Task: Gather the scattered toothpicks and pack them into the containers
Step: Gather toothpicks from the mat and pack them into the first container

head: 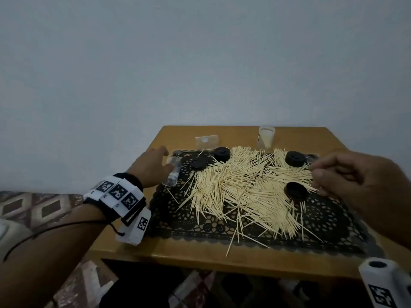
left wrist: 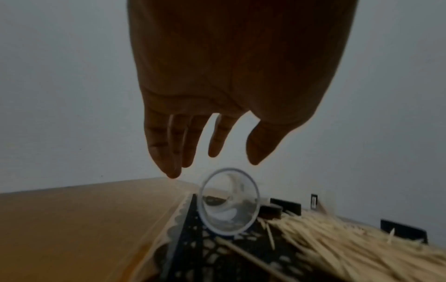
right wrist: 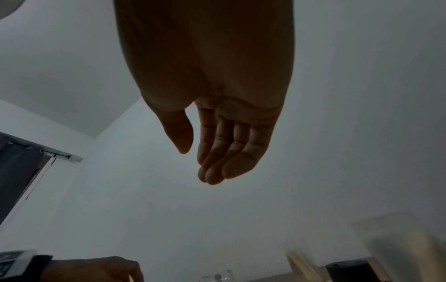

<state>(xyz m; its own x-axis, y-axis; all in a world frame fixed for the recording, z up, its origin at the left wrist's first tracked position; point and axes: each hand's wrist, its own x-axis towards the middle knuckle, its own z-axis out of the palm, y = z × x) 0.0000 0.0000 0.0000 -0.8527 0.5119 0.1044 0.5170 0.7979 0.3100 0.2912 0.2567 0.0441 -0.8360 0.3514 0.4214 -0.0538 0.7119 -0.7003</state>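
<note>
A big heap of toothpicks [head: 244, 185] [left wrist: 350, 244] lies spread over a black lace mat [head: 329, 218] on the wooden table [head: 178, 252]. At the mat's left edge a clear empty container [head: 172, 172] [left wrist: 229, 202] lies on its side. My left hand [head: 166, 160] [left wrist: 231, 158] hovers just over it with straight fingers, holding nothing. My right hand [head: 315, 174] [right wrist: 196, 166] hangs above the heap's right side, fingers loosely bent and empty. Another clear container [head: 266, 137], holding toothpicks, stands upright at the back.
Several black lids sit on the mat: one [head: 221, 154] at the back, one [head: 199, 163] near the lying container, one [head: 295, 158] at the back right, one [head: 297, 190] in the heap. A clear plastic piece [head: 206, 142] stands behind the mat.
</note>
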